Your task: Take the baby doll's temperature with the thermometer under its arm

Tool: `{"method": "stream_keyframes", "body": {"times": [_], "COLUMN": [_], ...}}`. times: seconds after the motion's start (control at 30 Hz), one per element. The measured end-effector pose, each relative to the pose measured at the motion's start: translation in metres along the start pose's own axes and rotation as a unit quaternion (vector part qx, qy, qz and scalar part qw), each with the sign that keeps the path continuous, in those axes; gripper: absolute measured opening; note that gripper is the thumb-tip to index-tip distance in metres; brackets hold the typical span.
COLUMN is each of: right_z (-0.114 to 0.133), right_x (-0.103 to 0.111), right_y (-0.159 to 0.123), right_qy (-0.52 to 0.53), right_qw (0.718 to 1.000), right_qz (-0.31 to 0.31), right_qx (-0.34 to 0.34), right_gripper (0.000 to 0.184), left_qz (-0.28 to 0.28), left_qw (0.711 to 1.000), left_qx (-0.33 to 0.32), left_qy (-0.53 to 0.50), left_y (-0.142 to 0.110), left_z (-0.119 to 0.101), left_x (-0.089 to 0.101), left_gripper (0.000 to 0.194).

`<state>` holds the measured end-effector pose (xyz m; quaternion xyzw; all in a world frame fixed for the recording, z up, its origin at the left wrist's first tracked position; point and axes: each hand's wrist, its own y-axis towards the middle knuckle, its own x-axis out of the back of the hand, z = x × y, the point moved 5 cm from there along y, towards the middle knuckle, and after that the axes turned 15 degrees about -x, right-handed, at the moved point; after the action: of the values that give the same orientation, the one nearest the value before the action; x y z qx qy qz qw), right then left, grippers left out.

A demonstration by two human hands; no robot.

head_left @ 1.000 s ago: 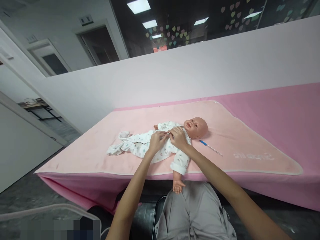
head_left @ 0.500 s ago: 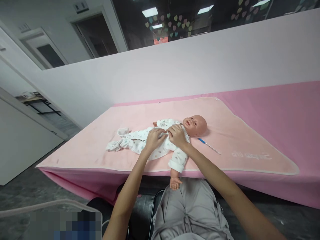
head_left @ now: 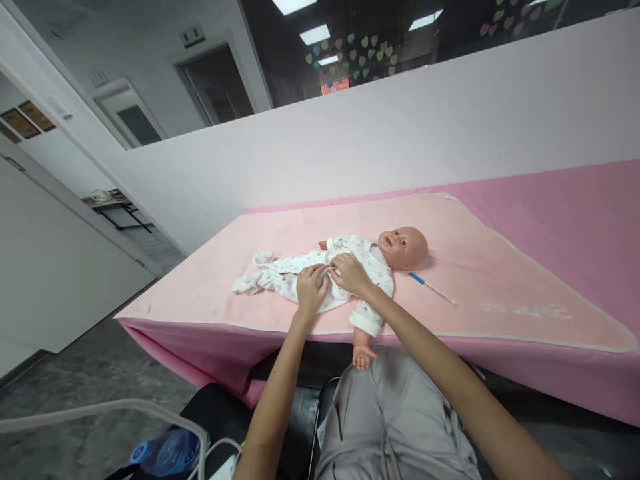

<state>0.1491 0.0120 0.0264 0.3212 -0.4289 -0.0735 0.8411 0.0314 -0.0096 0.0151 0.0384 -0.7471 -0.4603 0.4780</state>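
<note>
A baby doll (head_left: 404,248) lies on its back with its head to the right, wearing a white patterned onesie (head_left: 287,270). My left hand (head_left: 312,287) pinches the front of the onesie around the belly. Close beside it, my right hand (head_left: 350,272) has its fingers closed on the same cloth, a little toward the chest. The fingertips of both hands nearly meet at the garment's front opening, and the exact fastening is hidden. One doll arm (head_left: 363,350) hangs over the table's near edge. By the doll's head lies a thermometer (head_left: 433,288) with a blue end.
Under the doll is a peach mat (head_left: 195,287) on a pink-covered table (head_left: 565,207). A white wall (head_left: 400,140) runs along the back. At lower left, a water bottle (head_left: 167,453) rests on a black chair (head_left: 215,407), near a pale curved tube (head_left: 125,405).
The view has shifted left, so things appear further right. My hands have moved a little down the onesie's front, from the chest toward the belly, still gripping the cloth.
</note>
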Motion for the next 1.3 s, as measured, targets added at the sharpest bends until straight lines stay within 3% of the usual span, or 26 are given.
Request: {"method": "stream_keyframes", "body": {"times": [0.87,1.3], "right_z": [-0.0047,-0.0042], "right_x": [-0.0033,-0.0025], "right_y": [-0.003,-0.0034], "right_qy": [0.032,0.036], "right_qw": [0.999,0.999], "right_qz": [-0.025,-0.024], "right_qx": [0.004,-0.007], "right_gripper": [0.009,0.009], "left_qz": [-0.009,-0.004], "left_qw": [0.999,1.0], "left_qx": [0.026,0.022], "left_qy": [-0.04,-0.01], "left_y": [-0.0035,-0.0034], "left_z": [0.0091,0.0053], "left_x": [-0.0057,-0.0058], "left_gripper": [0.022,0.022]}}
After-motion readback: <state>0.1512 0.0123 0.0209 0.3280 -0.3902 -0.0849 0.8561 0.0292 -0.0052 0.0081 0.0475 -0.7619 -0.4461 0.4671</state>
